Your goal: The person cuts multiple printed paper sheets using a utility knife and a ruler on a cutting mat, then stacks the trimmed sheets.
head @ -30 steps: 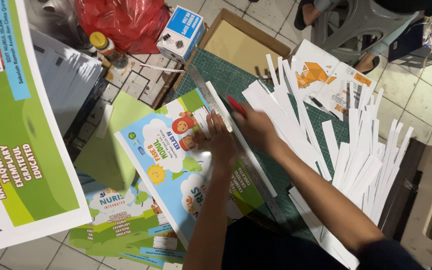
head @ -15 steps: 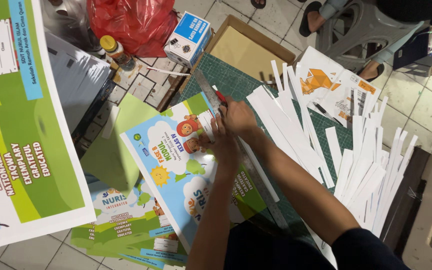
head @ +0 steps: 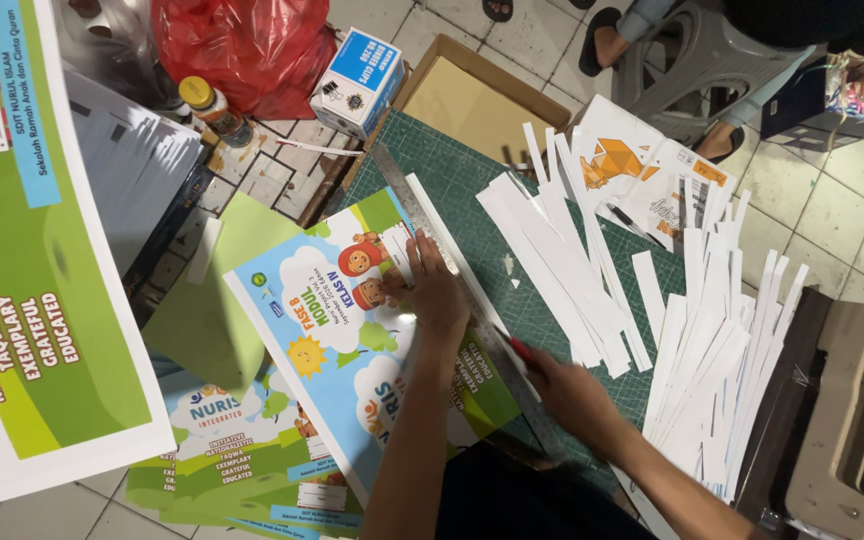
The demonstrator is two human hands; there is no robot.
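**On the green cutting mat: trimming a printed cover along a steel rule**

At the rule's midpoint, the left hand (head: 432, 290) lies with fingers spread flat and pressed down, pinning the long grey steel ruler (head: 462, 310) onto the glossy printed sheet with cartoon figures, sun and green hills (head: 352, 350). The right hand (head: 572, 395) is curled closed around a red-handled cutter (head: 519, 348), its tip meeting the ruler's right-hand edge near the lower part of the sheet; the blade itself is too small to make out. The sheet lies on the dark green gridded cutting mat (head: 452, 165), its right margin under the ruler. Beyond, loose white paper strips (head: 562, 270) fan across the mat, with a further heap (head: 712, 370) at the far right. A stack of similar printed sheets (head: 232, 460) lies on the tiled floor. Judged step: a margin cut along the ruler is in hand. The next move calls for steady downward pressure on the ruler and a stroke kept tight against its edge.
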